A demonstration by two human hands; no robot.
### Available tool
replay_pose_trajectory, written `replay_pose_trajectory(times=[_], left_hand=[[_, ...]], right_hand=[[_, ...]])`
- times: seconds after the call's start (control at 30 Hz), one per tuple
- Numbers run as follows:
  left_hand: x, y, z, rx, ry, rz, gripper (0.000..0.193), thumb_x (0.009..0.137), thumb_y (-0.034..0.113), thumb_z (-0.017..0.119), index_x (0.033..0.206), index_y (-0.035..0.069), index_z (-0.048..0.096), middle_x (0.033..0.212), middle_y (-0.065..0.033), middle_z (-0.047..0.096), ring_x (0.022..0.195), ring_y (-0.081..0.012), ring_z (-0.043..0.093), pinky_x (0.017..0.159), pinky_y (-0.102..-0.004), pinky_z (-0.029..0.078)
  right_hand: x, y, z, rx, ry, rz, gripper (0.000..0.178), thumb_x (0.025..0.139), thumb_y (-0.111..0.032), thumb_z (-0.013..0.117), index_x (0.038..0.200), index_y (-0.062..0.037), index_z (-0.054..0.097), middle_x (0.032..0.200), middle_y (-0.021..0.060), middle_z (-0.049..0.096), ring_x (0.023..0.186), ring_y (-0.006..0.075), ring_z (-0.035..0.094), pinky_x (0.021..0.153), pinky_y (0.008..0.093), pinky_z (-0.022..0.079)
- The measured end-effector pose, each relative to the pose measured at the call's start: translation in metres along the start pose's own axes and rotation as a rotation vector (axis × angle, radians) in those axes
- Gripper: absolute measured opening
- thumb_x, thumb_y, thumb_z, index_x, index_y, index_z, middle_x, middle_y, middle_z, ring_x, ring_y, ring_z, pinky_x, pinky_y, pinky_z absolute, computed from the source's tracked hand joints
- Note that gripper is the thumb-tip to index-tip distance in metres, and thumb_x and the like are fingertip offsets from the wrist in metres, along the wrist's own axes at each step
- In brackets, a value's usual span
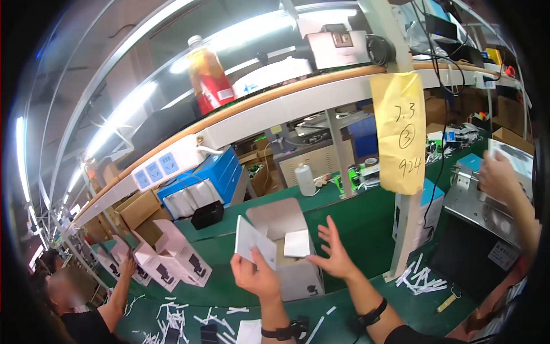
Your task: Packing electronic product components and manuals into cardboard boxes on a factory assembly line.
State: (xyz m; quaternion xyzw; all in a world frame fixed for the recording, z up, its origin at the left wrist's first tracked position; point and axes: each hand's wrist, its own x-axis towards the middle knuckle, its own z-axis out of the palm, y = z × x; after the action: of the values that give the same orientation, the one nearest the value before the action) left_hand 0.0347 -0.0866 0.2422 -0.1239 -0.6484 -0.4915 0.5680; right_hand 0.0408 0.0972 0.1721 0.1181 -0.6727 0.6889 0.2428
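In front of me an open cardboard box (303,286) stands on the green bench, its flap raised at the back and a dark picture on its front. A white square piece (297,245) shows inside it. My left hand (256,276) is closed on a flat white piece (247,236), tilted upright at the box's left side; whether it is a booklet or a card I cannot tell. To the right of the opening, my right hand (334,255) has its fingers spread and holds nothing. Its thumb is close to the box's right rim.
More open printed boxes (192,264) stand at left, where a co-worker's hand (127,266) touches one. White strips (421,281) litter the bench. A metal post with a yellow paper (401,132) rises at right. Another person's hand (501,175) is above a metal machine (481,206).
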Motion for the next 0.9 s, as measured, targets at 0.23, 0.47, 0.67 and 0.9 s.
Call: replay_pose_trajectory(times=[0.23, 0.47, 0.67, 0.9], left_hand=[[-0.010, -0.048, 0.022, -0.033, 0.026, -0.082, 0.014, 0.093, 0.001, 0.066, 0.103, -0.009, 0.071, 0.103, -0.0148, 0.061, 0.084, -0.0214, 0.066, 0.067, -0.0319, 0.056], [-0.006, -0.037, 0.033, 0.021, 0.040, 0.293, 0.019, 0.085, -0.007, 0.069, 0.103, -0.006, 0.072, 0.097, -0.0150, 0.059, 0.089, -0.0252, 0.065, 0.075, -0.0364, 0.055], [0.009, -0.022, 0.023, 0.129, -0.305, 0.294, 0.024, 0.078, -0.009, 0.072, 0.101, -0.003, 0.071, 0.095, -0.0137, 0.061, 0.087, -0.0324, 0.064, 0.078, -0.0382, 0.052], [0.006, -0.030, 0.032, 0.216, -0.229, 0.143, 0.032, 0.080, -0.012, 0.067, 0.111, -0.003, 0.064, 0.105, -0.0175, 0.059, 0.092, -0.0331, 0.063, 0.078, -0.0406, 0.051]], right_hand=[[0.005, -0.010, 0.033, -0.521, 0.154, -0.186, 0.094, 0.076, -0.034, 0.083, 0.150, -0.0009, 0.037, 0.145, 0.0281, 0.045, 0.131, 0.0431, 0.049, 0.108, 0.0449, 0.044], [0.000, -0.056, 0.031, -0.773, 0.096, -0.098, 0.078, 0.070, -0.036, 0.087, 0.132, -0.0004, 0.058, 0.135, 0.0220, 0.059, 0.116, 0.0397, 0.064, 0.096, 0.0445, 0.054], [0.007, -0.059, 0.025, -0.825, 0.019, -0.171, 0.075, 0.070, -0.041, 0.087, 0.127, 0.0021, 0.062, 0.132, 0.0288, 0.058, 0.100, 0.0442, 0.069, 0.084, 0.0469, 0.058], [0.011, -0.064, 0.009, -0.846, 0.056, -0.144, 0.061, 0.072, -0.036, 0.086, 0.115, 0.0038, 0.068, 0.129, 0.0329, 0.058, 0.094, 0.0462, 0.069, 0.081, 0.0461, 0.058]])
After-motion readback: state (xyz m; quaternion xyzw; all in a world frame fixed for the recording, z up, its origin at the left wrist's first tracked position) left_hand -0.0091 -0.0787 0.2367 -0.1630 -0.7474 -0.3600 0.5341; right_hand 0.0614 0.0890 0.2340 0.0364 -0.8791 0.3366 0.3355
